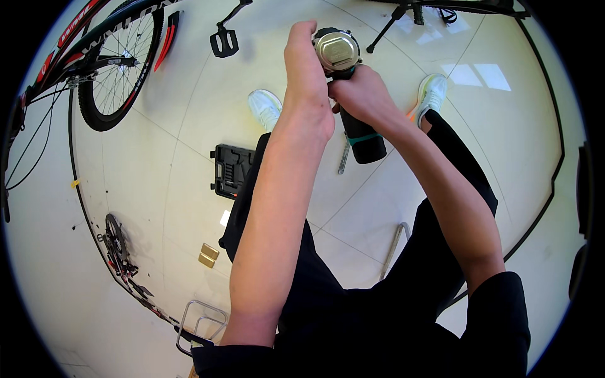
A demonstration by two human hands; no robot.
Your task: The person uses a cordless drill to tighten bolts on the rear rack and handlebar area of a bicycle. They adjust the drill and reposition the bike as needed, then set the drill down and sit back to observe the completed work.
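Wearer, two-armed.
Left hand (309, 94): bare; left fingers (304, 28) uncovered, slender.
Right hand (364, 97): bare, as are right fingers (341, 90).
Forearms (276, 208): uncovered from the fingers back to the cuffs.
Left sleeve (230, 361): short, plain black, straight-hemmed, well back from the left fingers.
Right sleeve (500, 315): matching, wide-mouthed, well back from the right fingers.
Trousers (416, 268): black, long, plain cloth, loosely cut; between the fingers and the sleeves.
Left shoe (265, 108): white, laced, yellowish edging; left of and behind the left fingers.
Right shoe (433, 92): white, laced, orange edging at the heel end; right of the right fingers.
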